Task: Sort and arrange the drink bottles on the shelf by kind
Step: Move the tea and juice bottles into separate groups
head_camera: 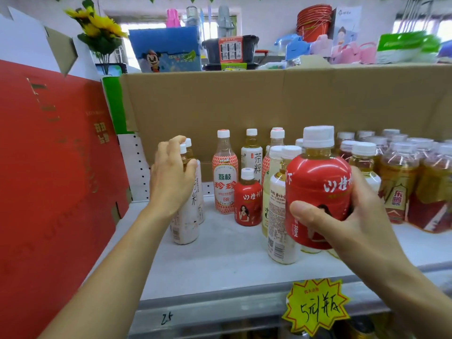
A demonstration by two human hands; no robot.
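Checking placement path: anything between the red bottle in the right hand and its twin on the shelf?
Yes: the pale white-label bottles stand between the held red bottle and its twin, right beside the twin.

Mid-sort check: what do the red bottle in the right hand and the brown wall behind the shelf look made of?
Red bottle: seemingly clear plastic, with amber drink visible at the neck, wrapped in a glossy red film sleeve that shows highlights; white ridged plastic cap. Brown wall: matte cardboard, probably corrugated, judging by its creases and seam.
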